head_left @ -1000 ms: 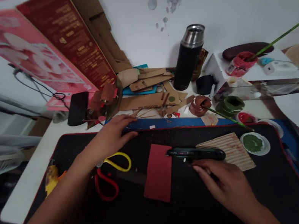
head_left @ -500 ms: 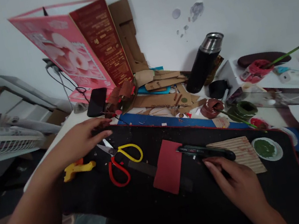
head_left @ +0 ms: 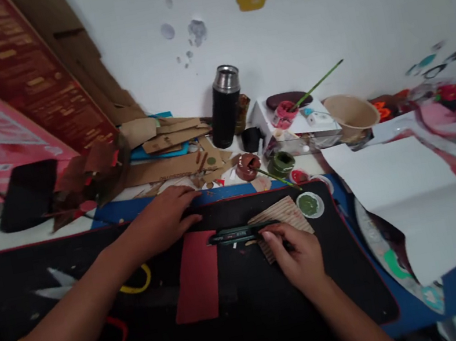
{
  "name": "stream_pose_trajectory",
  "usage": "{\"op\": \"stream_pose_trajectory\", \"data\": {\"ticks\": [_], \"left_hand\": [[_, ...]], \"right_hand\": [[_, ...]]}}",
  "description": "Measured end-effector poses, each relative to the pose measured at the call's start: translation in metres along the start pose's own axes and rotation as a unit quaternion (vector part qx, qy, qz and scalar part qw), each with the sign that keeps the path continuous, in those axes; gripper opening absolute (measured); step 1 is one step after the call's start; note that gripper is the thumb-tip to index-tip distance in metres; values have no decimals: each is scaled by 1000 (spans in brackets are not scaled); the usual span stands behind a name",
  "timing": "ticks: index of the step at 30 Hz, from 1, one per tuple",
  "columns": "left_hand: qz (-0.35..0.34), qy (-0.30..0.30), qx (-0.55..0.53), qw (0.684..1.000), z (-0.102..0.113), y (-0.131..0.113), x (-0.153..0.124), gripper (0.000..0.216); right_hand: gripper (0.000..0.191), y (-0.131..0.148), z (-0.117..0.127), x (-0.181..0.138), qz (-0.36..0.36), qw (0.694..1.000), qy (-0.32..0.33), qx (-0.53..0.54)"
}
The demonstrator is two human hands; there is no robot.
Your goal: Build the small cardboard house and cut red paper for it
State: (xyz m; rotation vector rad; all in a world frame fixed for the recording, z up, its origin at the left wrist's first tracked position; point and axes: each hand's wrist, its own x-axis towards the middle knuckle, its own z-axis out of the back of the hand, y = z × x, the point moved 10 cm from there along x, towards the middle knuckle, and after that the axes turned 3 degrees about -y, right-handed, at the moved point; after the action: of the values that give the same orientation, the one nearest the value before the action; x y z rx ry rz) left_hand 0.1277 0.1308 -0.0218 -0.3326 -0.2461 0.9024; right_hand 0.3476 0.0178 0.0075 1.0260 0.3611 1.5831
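My left hand (head_left: 164, 220) lies flat and open on the far edge of the black mat (head_left: 51, 266), just above a red card rectangle (head_left: 196, 275). My right hand (head_left: 296, 253) rests on the mat with its fingers curled beside a dark green utility knife (head_left: 234, 234); its thumb touches the knife's right end. A piece of ribbed cardboard (head_left: 284, 220) lies under that hand. Yellow and red scissors (head_left: 135, 281) are partly hidden under my left forearm.
A black flask (head_left: 224, 106) stands at the back by a heap of cardboard scraps (head_left: 167, 152). Paint pots (head_left: 282, 162) and a green paint lid (head_left: 309, 204) sit right of the mat. White paper (head_left: 409, 197) and a beige bowl (head_left: 351, 112) lie at right.
The view has swung to the right. My left hand has come back from the left side to the mat's far edge above the red card. My right hand stays by the knife.
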Motion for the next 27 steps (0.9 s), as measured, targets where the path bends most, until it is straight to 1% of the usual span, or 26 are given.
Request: {"op": "stream_pose_trajectory", "data": {"ticks": [3, 8, 11, 14, 17, 20, 23, 25, 27], "left_hand": [[-17, 19, 12, 1000, -10, -3, 7, 45], [-22, -2, 15, 1000, -12, -6, 17, 56], [-27, 13, 27, 999, -17, -10, 22, 59], [-23, 21, 42, 999, -21, -10, 28, 60], [-8, 15, 56, 998, -21, -6, 34, 62], [5, 14, 66, 998, -21, -5, 40, 56], [5, 8, 62, 998, -21, -9, 37, 53], [8, -6, 60, 998, -20, -12, 31, 57], [17, -13, 61, 998, -20, -14, 22, 55]], "right_hand": [[16, 2, -1, 0, 10, 1000, 5, 16], [16, 9, -6, -1, 35, 998, 20, 37], [14, 11, -7, -2, 52, 997, 18, 48], [11, 11, -7, -3, 59, 997, 17, 56], [9, 11, -9, -4, 63, 996, 25, 63], [6, 13, -9, -4, 68, 995, 29, 63], [7, 16, -9, -2, 70, 995, 37, 58], [9, 18, -11, -1, 72, 994, 58, 53], [11, 19, -15, 0, 72, 993, 85, 42]]}}
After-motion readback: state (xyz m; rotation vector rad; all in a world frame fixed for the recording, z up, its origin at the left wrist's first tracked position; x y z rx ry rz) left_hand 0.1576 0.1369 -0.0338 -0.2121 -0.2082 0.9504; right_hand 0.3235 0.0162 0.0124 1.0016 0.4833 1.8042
